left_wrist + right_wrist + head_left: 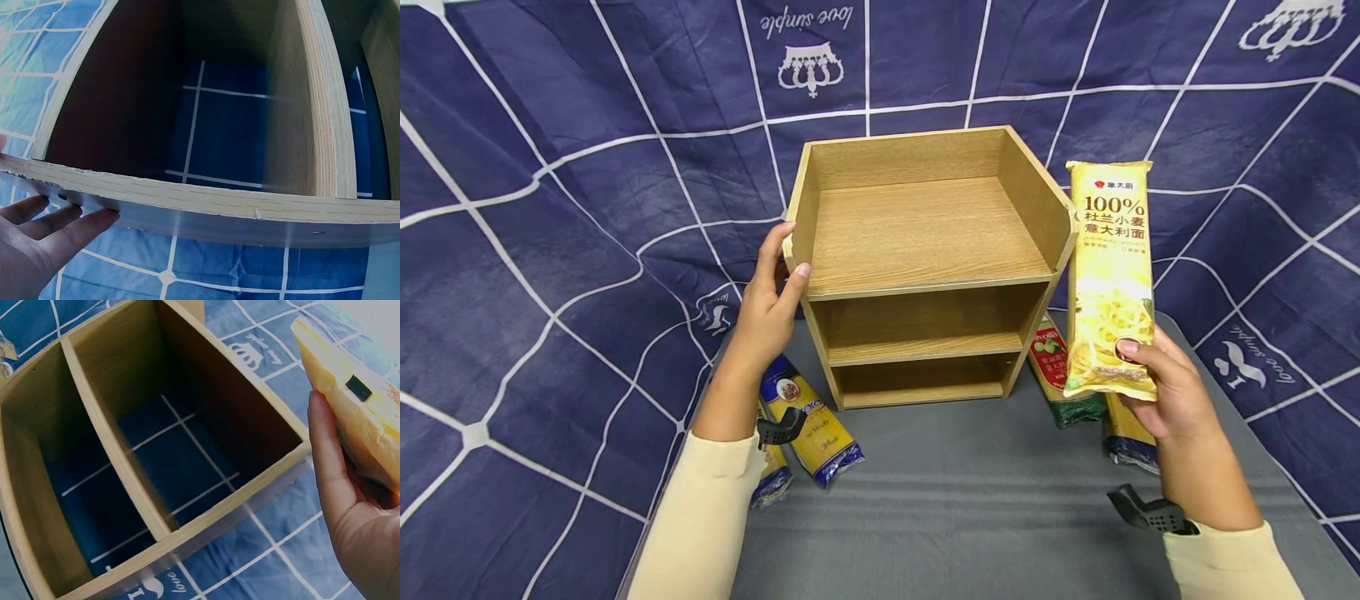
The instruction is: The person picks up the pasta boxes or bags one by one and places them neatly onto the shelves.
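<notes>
A wooden shelf (917,237) with an open top tray and two lower compartments stands upright. My left hand (765,321) holds its left side panel near the front edge, the thumb at that edge. In the left wrist view, its fingers (90,228) lie along the panel's outer face. Right of the shelf, my right hand (1176,392) grips a yellow pack of spaghetti (1112,283) by its lower end, thumb on the front. The pack is raised and nearly upright. In the right wrist view, the spaghetti pack (350,406) is partly cut off by the frame.
Two yellow-and-blue pasta packs (820,433) lie on the grey table (955,500) left of the shelf, one partly behind my wrist. On the right lie a red-and-green pasta pack (1054,367) and another pack (1129,435). Blue checked cloth (587,208) hangs behind and at the sides.
</notes>
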A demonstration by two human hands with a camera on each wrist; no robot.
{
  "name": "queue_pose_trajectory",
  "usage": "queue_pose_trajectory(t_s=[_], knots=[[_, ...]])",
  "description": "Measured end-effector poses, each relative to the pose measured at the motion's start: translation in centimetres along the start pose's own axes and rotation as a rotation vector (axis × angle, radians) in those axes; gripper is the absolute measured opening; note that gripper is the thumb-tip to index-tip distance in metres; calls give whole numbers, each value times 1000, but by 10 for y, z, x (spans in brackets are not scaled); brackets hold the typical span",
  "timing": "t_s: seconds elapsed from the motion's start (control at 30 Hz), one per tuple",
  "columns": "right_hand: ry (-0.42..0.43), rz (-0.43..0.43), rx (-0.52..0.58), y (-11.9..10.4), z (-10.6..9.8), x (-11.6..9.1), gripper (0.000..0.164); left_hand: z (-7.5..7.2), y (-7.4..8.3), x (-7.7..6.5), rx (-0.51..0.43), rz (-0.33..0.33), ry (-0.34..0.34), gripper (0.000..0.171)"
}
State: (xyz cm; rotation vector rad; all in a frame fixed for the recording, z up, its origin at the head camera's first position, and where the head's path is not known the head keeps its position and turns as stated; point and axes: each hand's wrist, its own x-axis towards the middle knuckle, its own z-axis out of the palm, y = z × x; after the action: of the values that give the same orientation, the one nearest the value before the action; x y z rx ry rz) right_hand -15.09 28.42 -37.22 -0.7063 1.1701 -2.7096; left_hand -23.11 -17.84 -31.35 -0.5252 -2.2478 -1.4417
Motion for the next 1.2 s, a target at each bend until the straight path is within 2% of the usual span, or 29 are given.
queue_pose_trajectory(t_s=[0.4,1.2], knots=[[43,-58,-58,-12,9,7,43,0,0,-1,5,-4,2,51],[-33,-68,-42,-24,18,16,44,2,0,-1,1,2,11,52]])
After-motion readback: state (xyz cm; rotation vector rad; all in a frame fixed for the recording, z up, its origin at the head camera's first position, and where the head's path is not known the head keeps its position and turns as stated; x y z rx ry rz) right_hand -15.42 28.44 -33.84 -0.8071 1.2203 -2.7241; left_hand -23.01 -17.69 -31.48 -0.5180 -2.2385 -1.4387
